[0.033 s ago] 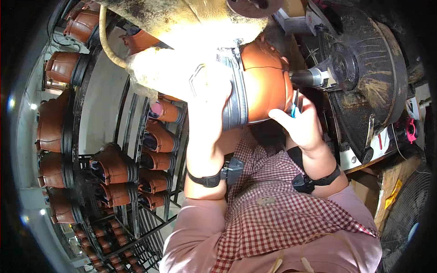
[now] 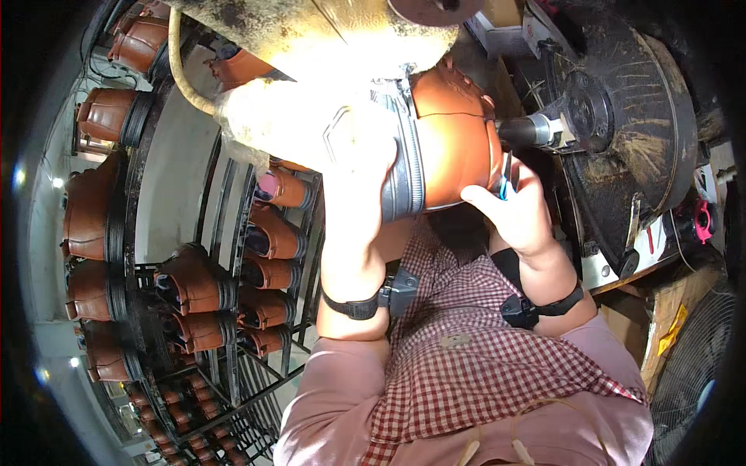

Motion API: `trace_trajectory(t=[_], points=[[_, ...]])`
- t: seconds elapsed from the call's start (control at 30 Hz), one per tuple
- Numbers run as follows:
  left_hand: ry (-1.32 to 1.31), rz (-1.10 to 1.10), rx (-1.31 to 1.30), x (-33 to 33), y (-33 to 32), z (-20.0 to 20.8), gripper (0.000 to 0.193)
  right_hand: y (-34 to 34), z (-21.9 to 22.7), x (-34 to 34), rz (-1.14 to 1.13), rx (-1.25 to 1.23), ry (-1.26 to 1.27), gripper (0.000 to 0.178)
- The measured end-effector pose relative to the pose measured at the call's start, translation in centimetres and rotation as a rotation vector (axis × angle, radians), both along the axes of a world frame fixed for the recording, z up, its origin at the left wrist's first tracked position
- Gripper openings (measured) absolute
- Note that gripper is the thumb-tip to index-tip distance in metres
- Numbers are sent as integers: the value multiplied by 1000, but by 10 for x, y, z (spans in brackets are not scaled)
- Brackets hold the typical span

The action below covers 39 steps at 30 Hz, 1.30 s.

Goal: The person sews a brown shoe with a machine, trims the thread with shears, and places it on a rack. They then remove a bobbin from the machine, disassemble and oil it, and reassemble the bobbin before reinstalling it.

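Observation:
A brown leather boot (image 2: 454, 159) with a dark ridged sole (image 2: 400, 163) lies on its side under the lit machine head (image 2: 350, 39). The palm side of my left hand (image 2: 361, 147) presses against the sole; strong glare washes out its fingers. On the other side of the boot, my right hand (image 2: 519, 213) has its fingers curled round small blue-handled snips (image 2: 506, 182). Their dark blades point up beside the leather. The thumb of that hand touches or nearly touches the boot's upper; I cannot tell which. A metal shaft (image 2: 522, 130) stands close to the boot's right end.
Racks (image 2: 233, 342) on the left carry several brown boots (image 2: 190, 283). A large dark round machine part (image 2: 629, 116) fills the right side, above a table edge (image 2: 622, 272). A fan (image 2: 691, 388) stands at lower right. A pale hose (image 2: 180, 70) curves down at upper left.

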<state>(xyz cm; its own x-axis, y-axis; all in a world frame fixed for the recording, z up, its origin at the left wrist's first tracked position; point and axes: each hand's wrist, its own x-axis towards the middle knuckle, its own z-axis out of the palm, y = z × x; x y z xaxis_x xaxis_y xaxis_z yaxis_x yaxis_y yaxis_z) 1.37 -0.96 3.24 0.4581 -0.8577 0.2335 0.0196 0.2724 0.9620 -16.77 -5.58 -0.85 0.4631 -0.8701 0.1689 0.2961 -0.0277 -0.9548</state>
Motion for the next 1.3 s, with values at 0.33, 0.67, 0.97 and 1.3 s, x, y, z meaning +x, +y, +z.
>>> trace_trajectory(t=[0.33, 0.67, 0.97, 1.3], points=[[221, 28, 63, -20, 0, 18, 51, -13, 12, -5, -46, -74, 169, 29], [232, 112, 117, -41, -18, 39, 38, -29, 8, -1, -154, -165, 147, 21], [54, -5, 84, -13, 22, -11, 61, -22, 18, -7, -130, -50, 112, 17], [530, -168, 348, -24, 25, -1, 59, -35, 17, -14, -207, -315, 218, 21]])
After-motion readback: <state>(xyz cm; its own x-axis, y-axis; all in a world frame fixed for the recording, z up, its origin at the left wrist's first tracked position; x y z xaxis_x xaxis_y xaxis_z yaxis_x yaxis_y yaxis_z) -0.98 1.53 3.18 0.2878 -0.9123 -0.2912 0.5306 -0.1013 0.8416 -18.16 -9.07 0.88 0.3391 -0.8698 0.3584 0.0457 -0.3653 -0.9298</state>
